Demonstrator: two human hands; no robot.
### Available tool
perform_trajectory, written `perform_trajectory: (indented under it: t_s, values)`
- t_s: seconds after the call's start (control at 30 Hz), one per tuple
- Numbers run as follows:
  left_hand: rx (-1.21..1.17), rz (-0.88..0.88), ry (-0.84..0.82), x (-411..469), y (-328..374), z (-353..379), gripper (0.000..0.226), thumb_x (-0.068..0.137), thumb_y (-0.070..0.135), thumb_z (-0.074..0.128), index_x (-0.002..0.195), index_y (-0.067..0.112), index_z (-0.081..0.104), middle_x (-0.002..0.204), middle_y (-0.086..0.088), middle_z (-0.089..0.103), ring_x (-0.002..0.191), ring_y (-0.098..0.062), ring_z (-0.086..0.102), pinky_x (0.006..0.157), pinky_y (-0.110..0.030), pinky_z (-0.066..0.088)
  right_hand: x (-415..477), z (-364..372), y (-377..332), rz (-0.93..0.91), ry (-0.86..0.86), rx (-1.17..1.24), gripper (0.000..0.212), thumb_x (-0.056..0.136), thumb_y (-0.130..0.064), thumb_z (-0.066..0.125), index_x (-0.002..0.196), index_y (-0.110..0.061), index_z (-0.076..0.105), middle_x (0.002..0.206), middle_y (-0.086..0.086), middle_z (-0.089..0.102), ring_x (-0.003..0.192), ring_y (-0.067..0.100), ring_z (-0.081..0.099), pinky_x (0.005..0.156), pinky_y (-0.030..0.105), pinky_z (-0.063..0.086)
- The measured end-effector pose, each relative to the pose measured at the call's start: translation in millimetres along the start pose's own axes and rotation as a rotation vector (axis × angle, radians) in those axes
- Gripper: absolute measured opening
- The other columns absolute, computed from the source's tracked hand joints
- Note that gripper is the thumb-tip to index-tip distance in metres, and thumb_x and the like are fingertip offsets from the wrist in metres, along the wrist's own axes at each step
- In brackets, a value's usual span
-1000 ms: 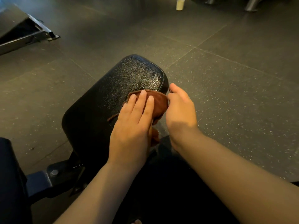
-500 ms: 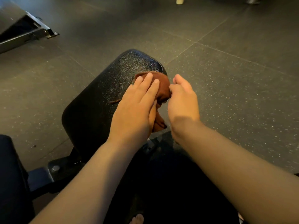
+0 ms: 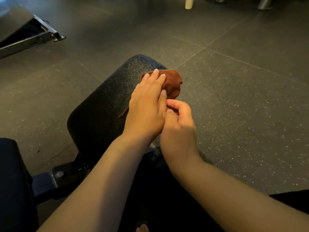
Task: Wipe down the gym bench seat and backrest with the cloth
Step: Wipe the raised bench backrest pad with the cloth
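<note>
While the bench pad (image 3: 103, 104) runs away up-right, the cloth (image 3: 173, 81) lies at its far right edge under the left hand (image 3: 147, 108), fingers straight, pressed together; the right hand (image 3: 178, 129), curled beside, perhaps pinches the cloth's near end.

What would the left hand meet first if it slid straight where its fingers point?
The left hand, resting on the brown cloth, would cross a strip of bench pad, then probably pass its far edge; beyond looks free.

cloth (image 3: 173, 81) mostly under left hand (image 3: 147, 106), right hand (image 3: 178, 124) grip unclear — far pale object (image 3: 189, 3) unidentifiable
</note>
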State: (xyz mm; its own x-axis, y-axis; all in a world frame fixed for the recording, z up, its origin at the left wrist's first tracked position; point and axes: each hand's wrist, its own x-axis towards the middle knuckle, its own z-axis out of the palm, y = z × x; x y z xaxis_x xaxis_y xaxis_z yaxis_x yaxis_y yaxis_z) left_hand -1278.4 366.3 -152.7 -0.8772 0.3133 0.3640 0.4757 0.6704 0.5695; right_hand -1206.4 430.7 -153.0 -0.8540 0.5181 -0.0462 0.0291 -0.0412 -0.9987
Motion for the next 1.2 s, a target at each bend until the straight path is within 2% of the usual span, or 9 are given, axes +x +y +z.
perform_trajectory:
  t_s: [0.17, 0.3, 0.4, 0.53, 0.63, 0.73, 0.9, 1.1, 1.2]
  values:
    - [-0.124, 0.076, 0.077, -18, -16, -7, 0.041, 0.100, 0.028, 0.049, 0.139, 0.017, 0.058, 0.139, -0.002, 0.058, 0.132, -0.024, 0.051, 0.112, -0.047, 0.038, -22, 9, 5, -0.005, -0.077, -0.012, 0.037, 0.107, -0.027, 0.038, 0.141, -0.035, 0.049, 0.141, -0.014, 0.043, 0.126, -0.007, 0.043, 0.107, 0.013, 0.036]
    - [-0.026, -0.047, 0.202, -37, -9, -17, 0.035, 0.096, 0.036, 0.056, 0.126, 0.021, 0.068, 0.108, 0.003, 0.059, 0.102, -0.017, 0.054, 0.090, -0.032, 0.045, -30, 11, 8, 0.192, -0.190, 0.105, 0.047, 0.106, -0.040, 0.035, 0.153, -0.042, 0.029, 0.154, -0.015, 0.035, 0.131, -0.001, 0.045, 0.104, 0.023, 0.043]
    - [-0.061, -0.195, 0.074, -36, 10, -18, 0.023, 0.095, 0.039, 0.059, 0.110, 0.024, 0.070, 0.093, 0.006, 0.064, 0.087, -0.011, 0.060, 0.078, -0.035, 0.049, -27, 11, 6, 0.176, -0.142, 0.188, 0.046, 0.106, -0.044, 0.035, 0.152, -0.041, 0.035, 0.149, -0.013, 0.045, 0.123, -0.006, 0.052, 0.087, 0.008, 0.046]
    - [-0.276, -0.262, -0.212, -21, 27, -20, 0.031, 0.089, 0.039, 0.057, 0.085, 0.011, 0.070, 0.066, -0.003, 0.067, 0.063, -0.026, 0.060, 0.060, -0.037, 0.047, -22, 2, 6, 0.140, 0.012, 0.392, 0.045, 0.105, -0.035, 0.042, 0.150, -0.033, 0.040, 0.133, -0.007, 0.059, 0.108, -0.007, 0.063, 0.084, 0.010, 0.052]
    - [-0.066, -0.094, -0.342, -16, 32, -30, 0.030, 0.099, 0.034, 0.051, 0.089, 0.013, 0.070, 0.071, 0.001, 0.067, 0.072, -0.021, 0.063, 0.063, -0.031, 0.045, -5, 3, 12, 0.061, 0.148, 0.356, 0.048, 0.088, -0.049, 0.055, 0.136, -0.050, 0.047, 0.143, -0.006, 0.054, 0.126, 0.006, 0.057, 0.110, 0.034, 0.045]
    - [0.106, 0.037, -0.040, -17, 22, -37, 0.028, 0.092, 0.035, 0.049, 0.102, 0.022, 0.072, 0.095, 0.003, 0.070, 0.094, -0.018, 0.064, 0.084, -0.036, 0.051, 13, 13, 24, -0.045, 0.118, 0.156, 0.053, 0.087, -0.052, 0.053, 0.138, -0.061, 0.041, 0.156, 0.000, 0.040, 0.140, 0.014, 0.045, 0.118, 0.045, 0.035]
    - [-0.023, 0.133, 0.045, -18, -26, -19, 0.041, 0.096, 0.014, 0.050, 0.136, 0.014, 0.061, 0.145, 0.001, 0.052, 0.139, -0.012, 0.042, 0.119, -0.032, 0.029, -32, 28, 43, -0.103, -0.084, -0.091, 0.056, 0.107, -0.024, 0.038, 0.157, -0.039, 0.016, 0.166, -0.008, 0.016, 0.147, -0.001, 0.020, 0.119, 0.016, 0.020]
    - [-0.132, 0.167, 0.069, -23, -40, -9, 0.045, 0.096, 0.006, 0.049, 0.140, 0.011, 0.058, 0.151, 0.003, 0.045, 0.147, -0.010, 0.033, 0.120, -0.022, 0.020, 33, 27, 33, -0.089, 0.014, 0.015, 0.055, 0.104, -0.029, 0.034, 0.158, -0.033, 0.022, 0.164, -0.006, 0.025, 0.149, 0.003, 0.023, 0.124, 0.036, 0.021]
    - [-0.132, 0.171, 0.077, -23, -39, -8, 0.044, 0.095, 0.008, 0.051, 0.139, 0.011, 0.058, 0.150, 0.004, 0.045, 0.146, -0.010, 0.034, 0.120, -0.020, 0.020, 28, 28, 37, -0.116, 0.012, 0.035, 0.057, 0.104, -0.034, 0.034, 0.159, -0.034, 0.018, 0.166, -0.007, 0.020, 0.150, 0.002, 0.019, 0.125, 0.032, 0.018]
